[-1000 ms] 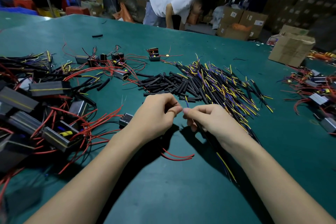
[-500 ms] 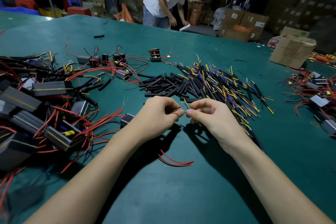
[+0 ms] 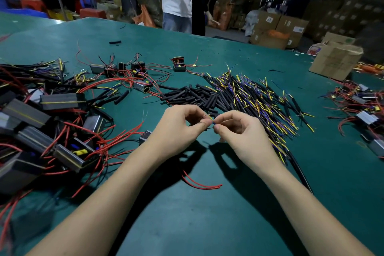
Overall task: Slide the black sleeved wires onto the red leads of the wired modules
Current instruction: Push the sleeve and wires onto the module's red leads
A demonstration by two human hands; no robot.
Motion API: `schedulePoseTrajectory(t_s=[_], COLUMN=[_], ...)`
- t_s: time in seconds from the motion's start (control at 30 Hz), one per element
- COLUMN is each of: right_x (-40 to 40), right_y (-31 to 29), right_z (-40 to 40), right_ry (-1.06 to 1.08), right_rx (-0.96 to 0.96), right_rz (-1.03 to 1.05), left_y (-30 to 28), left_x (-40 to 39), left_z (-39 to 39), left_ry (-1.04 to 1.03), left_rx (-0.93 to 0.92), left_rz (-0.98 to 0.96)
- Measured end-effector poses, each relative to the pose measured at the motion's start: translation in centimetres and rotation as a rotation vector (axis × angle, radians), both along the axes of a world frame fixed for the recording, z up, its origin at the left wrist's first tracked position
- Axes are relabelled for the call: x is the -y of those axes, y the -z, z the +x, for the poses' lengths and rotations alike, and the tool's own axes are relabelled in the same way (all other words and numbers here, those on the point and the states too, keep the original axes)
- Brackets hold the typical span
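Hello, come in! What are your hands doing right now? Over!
Left hand and right hand pinch thin wire ends together above the table. Red leads lie below. Nothing blocking.

The left hand and right hand hide what their fingertips pinch; only tiny yellow and blue wire tips show. Left of the hands, the heap of grey box-shaped wired modules is cropped by the frame edge.

Overhead light throws hard arm shadows on the bench. Background dim and soft; wide-angle bending at edges.
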State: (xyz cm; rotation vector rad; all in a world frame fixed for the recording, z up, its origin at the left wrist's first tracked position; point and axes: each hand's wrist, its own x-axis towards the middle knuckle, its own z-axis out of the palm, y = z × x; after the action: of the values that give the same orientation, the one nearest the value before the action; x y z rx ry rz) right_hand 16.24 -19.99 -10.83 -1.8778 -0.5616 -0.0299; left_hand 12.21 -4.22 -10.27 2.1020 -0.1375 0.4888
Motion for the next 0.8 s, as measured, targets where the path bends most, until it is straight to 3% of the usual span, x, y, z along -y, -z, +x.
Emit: schedulePoseTrajectory(t_s=[0.5, 0.8], right_x=[0.4, 0.6], right_y=[0.5, 0.4], right_z=[0.6, 0.6], right_ry=[-0.101, -0.147], right_rx=[-0.101, -0.136], right_rz=[0.097, 0.149], left_y=[-0.5, 0.4], left_x=[-1.7, -1.7], left_z=[-0.4, 0.2], left_ry=[0.202, 0.139], left_rx=[-0.047, -0.084], left_rz=[-0.192, -0.286])
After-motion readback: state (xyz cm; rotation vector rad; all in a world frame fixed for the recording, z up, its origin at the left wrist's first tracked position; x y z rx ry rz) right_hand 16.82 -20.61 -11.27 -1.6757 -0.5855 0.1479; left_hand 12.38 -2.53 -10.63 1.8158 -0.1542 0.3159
